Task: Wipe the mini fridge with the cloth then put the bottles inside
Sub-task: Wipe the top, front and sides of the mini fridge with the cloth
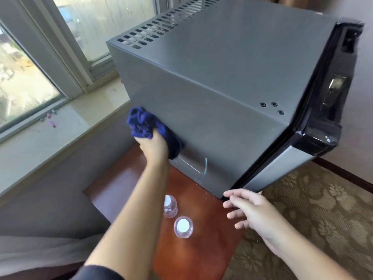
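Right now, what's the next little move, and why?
Probably sweep the cloth along the fridge side toward the door: the left hand holds it near the back edge, with pale streaks just beyond. The bottles stand on the table.

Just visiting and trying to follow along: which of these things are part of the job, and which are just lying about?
Part of the job: mini fridge, blue cloth gripped by the left hand, far bottle, near bottle.

Just lying about: small coloured bits on the windowsill; patterned carpet.
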Action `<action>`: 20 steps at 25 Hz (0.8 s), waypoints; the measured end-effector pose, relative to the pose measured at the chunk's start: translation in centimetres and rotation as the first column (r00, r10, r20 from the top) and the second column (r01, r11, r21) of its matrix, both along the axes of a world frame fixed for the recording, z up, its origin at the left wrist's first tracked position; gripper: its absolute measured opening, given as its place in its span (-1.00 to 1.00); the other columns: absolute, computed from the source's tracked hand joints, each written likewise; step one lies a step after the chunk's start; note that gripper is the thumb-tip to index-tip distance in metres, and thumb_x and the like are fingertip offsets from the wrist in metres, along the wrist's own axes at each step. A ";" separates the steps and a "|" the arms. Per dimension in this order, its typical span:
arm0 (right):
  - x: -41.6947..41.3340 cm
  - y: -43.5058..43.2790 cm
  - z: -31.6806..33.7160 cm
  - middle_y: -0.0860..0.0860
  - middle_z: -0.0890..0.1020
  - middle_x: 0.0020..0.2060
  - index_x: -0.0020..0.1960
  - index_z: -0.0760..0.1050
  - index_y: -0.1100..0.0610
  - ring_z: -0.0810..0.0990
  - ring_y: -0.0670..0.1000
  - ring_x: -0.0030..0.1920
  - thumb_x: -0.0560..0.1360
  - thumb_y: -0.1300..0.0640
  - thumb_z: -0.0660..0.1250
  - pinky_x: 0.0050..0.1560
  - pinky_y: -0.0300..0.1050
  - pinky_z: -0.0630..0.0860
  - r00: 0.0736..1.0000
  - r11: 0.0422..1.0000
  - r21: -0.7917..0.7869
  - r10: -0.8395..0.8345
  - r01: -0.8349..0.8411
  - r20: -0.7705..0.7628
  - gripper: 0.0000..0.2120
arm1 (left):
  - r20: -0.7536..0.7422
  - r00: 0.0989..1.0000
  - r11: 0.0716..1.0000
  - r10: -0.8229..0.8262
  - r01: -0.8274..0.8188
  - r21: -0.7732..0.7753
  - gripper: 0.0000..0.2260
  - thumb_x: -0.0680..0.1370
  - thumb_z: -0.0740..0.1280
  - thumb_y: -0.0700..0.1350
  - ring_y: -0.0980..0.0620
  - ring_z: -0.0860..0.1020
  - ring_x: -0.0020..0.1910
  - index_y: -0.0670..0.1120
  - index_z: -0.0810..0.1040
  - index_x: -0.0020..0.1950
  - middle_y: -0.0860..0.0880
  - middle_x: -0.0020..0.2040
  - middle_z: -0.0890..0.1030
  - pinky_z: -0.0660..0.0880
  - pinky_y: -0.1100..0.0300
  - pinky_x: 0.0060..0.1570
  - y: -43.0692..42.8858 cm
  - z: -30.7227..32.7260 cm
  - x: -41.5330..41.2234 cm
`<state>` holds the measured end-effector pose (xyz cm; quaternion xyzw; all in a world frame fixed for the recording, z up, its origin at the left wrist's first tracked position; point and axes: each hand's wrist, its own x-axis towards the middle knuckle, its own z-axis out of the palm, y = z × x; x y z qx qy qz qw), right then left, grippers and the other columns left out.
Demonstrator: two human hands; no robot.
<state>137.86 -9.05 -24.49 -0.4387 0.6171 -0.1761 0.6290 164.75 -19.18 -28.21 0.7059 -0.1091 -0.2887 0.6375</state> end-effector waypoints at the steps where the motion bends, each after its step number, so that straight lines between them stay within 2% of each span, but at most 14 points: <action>1: -0.3 0.1 -0.6 0.07 0.75 -0.06 0.06 0.67 0.06 0.67 -0.02 -0.22 0.64 0.17 0.29 -0.29 -0.11 0.56 1.000 1.000 0.020 -0.024 0.024 -0.009 -0.82 | -0.060 0.998 1.000 0.011 -0.009 0.024 -0.48 0.59 0.30 -0.05 -0.14 0.47 0.41 -0.01 0.27 0.53 -0.14 0.45 0.47 0.33 0.12 0.37 1.5 -0.6 -3.5; 2: -0.7 0.2 -1.3 0.06 0.75 -0.08 0.06 0.67 0.06 0.67 -0.01 -0.23 0.64 0.17 0.29 -0.30 -0.11 0.55 0.999 0.998 0.042 -0.043 0.044 -0.021 -0.83 | -0.098 0.995 0.998 -0.009 0.015 0.060 -0.45 0.60 0.31 -0.08 -0.15 0.42 0.46 -0.03 0.24 0.57 -0.14 0.49 0.43 0.31 0.09 0.41 3.2 -0.6 -7.3; 4: -1.4 0.3 -2.8 0.02 0.74 -0.20 0.03 0.63 0.11 0.64 -0.03 -0.31 0.64 0.21 0.26 -0.39 -0.15 0.50 0.997 0.995 0.083 -0.056 0.060 -0.050 -0.83 | -0.100 0.986 0.987 -0.136 0.144 0.077 -0.49 0.59 0.33 -0.15 -0.12 0.41 0.40 -0.05 0.28 0.52 -0.10 0.41 0.43 0.30 0.04 0.42 6.6 -1.3 -14.1; 7: -3.1 0.7 -4.7 -0.06 0.66 -0.44 -0.03 0.56 0.15 0.58 -0.08 -0.44 0.63 0.29 0.18 -0.45 -0.18 0.43 0.990 0.988 0.127 -0.067 0.083 -0.125 -0.81 | -0.039 0.922 0.922 -0.385 0.386 0.030 -0.68 0.57 0.34 -0.19 0.04 0.42 0.22 0.09 0.37 0.24 0.11 0.17 0.42 0.34 0.08 0.33 10.9 -1.9 -20.0; 9: -3.8 1.1 -5.4 -0.04 0.68 -0.36 -0.01 0.58 0.14 0.58 -0.04 -0.38 0.63 0.24 0.21 -0.42 -0.17 0.42 0.987 0.985 0.152 -0.055 0.077 -0.150 -0.82 | -0.001 0.898 0.898 -0.439 0.439 0.000 -0.66 0.54 0.35 -0.18 0.06 0.42 0.23 0.22 0.36 0.14 0.10 0.17 0.43 0.34 0.14 0.31 11.3 -2.8 -19.8; 12: -2.8 1.0 -5.6 0.07 0.72 -0.21 0.06 0.62 0.16 0.61 0.01 -0.33 0.64 0.16 0.25 -0.39 -0.15 0.43 0.995 0.980 0.178 -0.078 0.088 -0.067 -0.83 | -0.059 0.944 0.946 -0.323 0.325 0.020 -0.68 0.45 0.31 -0.08 -0.06 0.45 0.31 0.26 0.36 0.10 -0.01 0.24 0.50 0.35 -0.01 0.42 9.4 -4.0 -17.6; 15: 0.3 0.5 -4.3 0.12 0.74 -0.05 0.17 0.62 0.06 0.65 0.03 -0.22 0.62 0.08 0.31 -0.36 -0.12 0.47 0.997 0.987 0.158 -0.036 0.025 0.069 -0.82 | -0.041 0.963 0.964 -0.266 0.266 -0.011 -0.61 0.47 0.28 -0.11 -0.05 0.43 0.37 0.14 0.34 0.27 -0.05 0.34 0.49 0.33 0.03 0.43 7.8 -3.0 -14.1; 17: 2.8 -0.2 -2.9 0.07 0.72 0.06 0.23 0.60 -0.05 0.67 0.01 -0.14 0.61 0.07 0.32 -0.30 -0.12 0.51 0.986 0.993 0.099 0.043 -0.059 0.160 -0.79 | 0.013 0.976 0.973 -0.218 0.218 -0.069 -0.57 0.49 0.29 -0.13 -0.05 0.44 0.38 0.06 0.35 0.34 -0.06 0.37 0.49 0.34 0.06 0.41 5.7 -2.2 -9.9; 20: 6.8 -1.9 -1.8 -0.03 0.69 0.04 0.24 0.56 -0.11 0.67 -0.02 -0.08 0.61 0.11 0.33 -0.22 -0.12 0.56 0.974 0.990 -0.013 0.141 -0.141 0.176 -0.76 | 0.009 0.997 0.993 -0.080 0.080 -0.082 -0.49 0.40 0.31 -0.02 -0.06 0.51 0.37 0.07 0.39 0.36 -0.06 0.36 0.55 0.38 -0.03 0.46 0.9 -1.9 -1.4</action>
